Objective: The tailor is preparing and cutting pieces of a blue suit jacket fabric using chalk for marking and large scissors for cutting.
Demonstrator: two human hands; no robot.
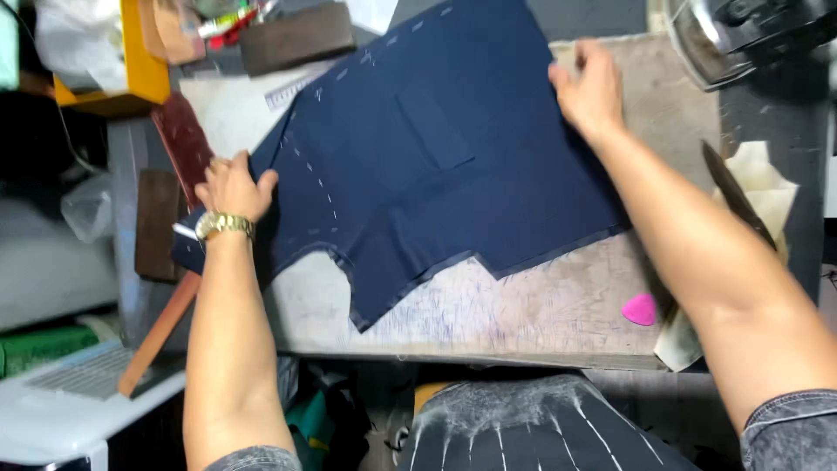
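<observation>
Nearby, pink chalk (639, 310) and scissors (737, 196) flank the navy cloth (436, 166).

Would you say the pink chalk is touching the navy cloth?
Apart. The head view shows the pink chalk lying on bare table, well clear of the navy cloth.

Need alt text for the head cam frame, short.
Two bare hands spread a cut piece of navy fabric flat on a worn worktable: left hand on its left edge, right hand on its upper right edge. Pink tailor's chalk lies nearby.
</observation>
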